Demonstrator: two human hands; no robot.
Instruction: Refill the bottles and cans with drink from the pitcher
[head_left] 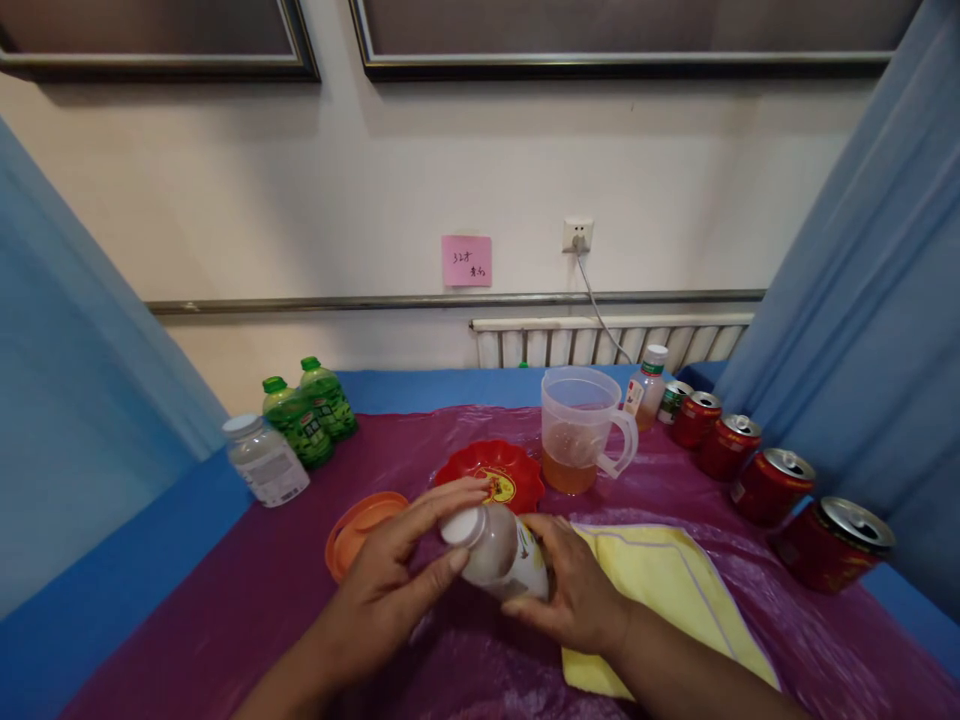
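Observation:
Tilted to the left above the purple sheet is a clear bottle (498,548) with a white cap and a printed label. My right hand (574,585) wraps round the label end of it. My left hand (397,560) has its thumb and fingers about the white cap (463,526). Just behind the bottle lies a red scalloped plate (450,470) with a yellow emblem. An orange lid-like dish (347,535) sits beside my left hand, partly covered by it. Under my right forearm spreads a yellow cloth (675,580).
A plastic measuring jug (577,420) holds some amber liquid. Behind it stands a white-capped bottle (646,390), beside a row of several cans (772,487) on the right. At left are two green bottles (307,415) and a clear jar (266,465). Blue curtains (847,300) flank the table.

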